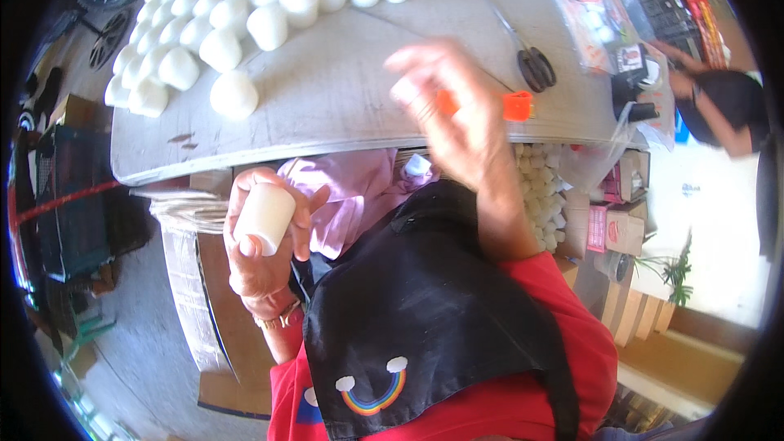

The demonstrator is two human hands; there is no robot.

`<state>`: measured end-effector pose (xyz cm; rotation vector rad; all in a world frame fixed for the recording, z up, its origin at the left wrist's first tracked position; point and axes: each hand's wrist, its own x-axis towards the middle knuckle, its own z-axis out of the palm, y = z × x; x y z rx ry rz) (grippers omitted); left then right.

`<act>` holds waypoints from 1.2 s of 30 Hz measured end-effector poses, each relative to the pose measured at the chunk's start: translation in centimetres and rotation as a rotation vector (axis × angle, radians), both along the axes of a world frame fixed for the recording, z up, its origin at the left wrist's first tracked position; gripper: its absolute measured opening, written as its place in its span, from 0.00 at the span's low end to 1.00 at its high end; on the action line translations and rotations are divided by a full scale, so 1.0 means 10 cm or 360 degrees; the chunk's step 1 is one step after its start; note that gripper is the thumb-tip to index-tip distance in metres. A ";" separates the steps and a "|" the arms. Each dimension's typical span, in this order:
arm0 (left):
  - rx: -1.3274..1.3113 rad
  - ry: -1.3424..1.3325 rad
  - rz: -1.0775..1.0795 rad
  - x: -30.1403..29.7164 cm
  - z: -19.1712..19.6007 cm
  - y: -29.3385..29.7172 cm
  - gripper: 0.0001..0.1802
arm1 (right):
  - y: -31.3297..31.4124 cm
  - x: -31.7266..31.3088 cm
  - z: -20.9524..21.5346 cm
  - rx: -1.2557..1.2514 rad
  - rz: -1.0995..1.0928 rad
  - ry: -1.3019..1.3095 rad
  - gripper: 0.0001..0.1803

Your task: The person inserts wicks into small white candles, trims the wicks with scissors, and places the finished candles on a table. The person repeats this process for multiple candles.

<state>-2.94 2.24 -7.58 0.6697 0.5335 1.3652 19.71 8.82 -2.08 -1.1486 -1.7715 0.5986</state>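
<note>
My left hand [260,257] is wrapped round a smooth white cylinder [267,211] that looks like a wax candle. It is held tilted in front of the table's near edge. My right hand [453,102] is over the table, its fingers bent and smeared by motion, so I cannot tell whether it grips anything. Bright orange parts of an object [517,106] show on both sides of that hand. Beyond it lie scissors [535,69] with black handles. One similar white piece [234,95] stands apart, nearest the table's front edge.
Rows of white pieces [269,27] cover the grey table's [327,106] far left. Plastic bags [596,20] crowd its right end, where another person's arm [719,114] reaches in. A purple cloth [343,196] drapes below the edge; cardboard boxes [612,229] stand at right.
</note>
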 end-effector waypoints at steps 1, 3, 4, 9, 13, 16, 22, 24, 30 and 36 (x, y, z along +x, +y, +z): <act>-0.0060 0.0051 -0.0005 0.00 0.00 0.01 0.39 | 0.07 0.16 0.01 0.0031 -0.0189 0.0047 0.08; -0.0164 0.0261 0.0003 0.04 0.00 0.00 0.39 | 0.25 0.58 0.04 0.0386 -0.0510 -0.0448 0.08; -0.0279 0.0179 0.0001 0.07 0.00 -0.03 0.40 | 0.31 0.78 0.04 0.0412 -0.0701 -0.0750 0.10; -0.0176 0.0518 -0.0152 0.23 0.04 -0.10 0.38 | 0.59 1.56 -0.18 -0.0054 -0.0963 -0.1640 0.20; 0.0156 0.1555 -0.0029 0.31 0.09 -0.06 0.22 | 0.76 1.90 -0.35 -0.0319 -0.0931 -0.1474 0.22; 0.0542 0.1862 0.0063 0.32 0.11 -0.05 0.22 | 0.80 1.94 -0.27 -0.0385 -0.0810 -0.1238 0.19; 0.0633 0.1484 0.0271 0.37 0.14 -0.05 0.19 | 0.57 1.79 0.01 0.0332 -0.0973 -0.0165 0.13; 0.0699 0.1472 0.0313 0.37 0.13 -0.04 0.19 | 0.56 1.71 -0.08 0.0262 -0.1234 -0.0568 0.11; 0.0618 0.1514 0.0346 0.41 0.06 -0.01 0.14 | 0.41 1.12 -0.09 0.0021 -0.0913 -0.0001 0.11; 0.0721 0.1559 0.0288 0.46 0.02 0.04 0.10 | -0.26 -0.02 0.27 0.0559 -0.0116 0.0198 0.12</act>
